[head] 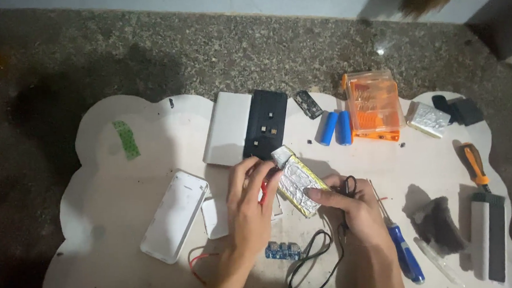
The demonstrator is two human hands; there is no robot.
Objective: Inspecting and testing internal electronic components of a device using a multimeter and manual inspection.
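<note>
Both hands meet over a white scalloped board (113,162) lying on a speckled stone floor. My right hand (351,206) grips a flat silver foil battery pouch with yellow edges (299,179), tilted, and also pinches a black cable (315,251) that loops down toward me. My left hand (250,202) touches the pouch's near end, fingers pinched around a red wire (264,191) there. A small blue circuit board (282,251) lies just below the hands.
On the board: white case shell (175,215), white and black casing halves (246,126), two blue cylindrical cells (336,128), orange bit box (374,105), another foil pouch (427,119), blue-handled screwdriver (403,253), orange-handled screwdriver (475,166), green tape strip (126,139), grey-black block (490,234).
</note>
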